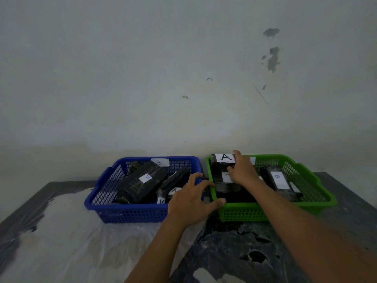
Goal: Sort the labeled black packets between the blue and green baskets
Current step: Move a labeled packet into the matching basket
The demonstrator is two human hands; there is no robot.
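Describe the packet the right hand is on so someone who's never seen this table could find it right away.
Start at the green basket, the right one of the two. At its far left corner a black packet stands tilted up, with the right hand gripping it. Its large white label with a bold A is much bigger than the labels on neighbouring packets.

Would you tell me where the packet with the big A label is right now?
The A-labelled packet stands at the green basket's far left corner, gripped by the right hand.

"A" on upright packet [223,160], "B" on blue basket's packet [142,183], "B" on green basket's packet [280,180]
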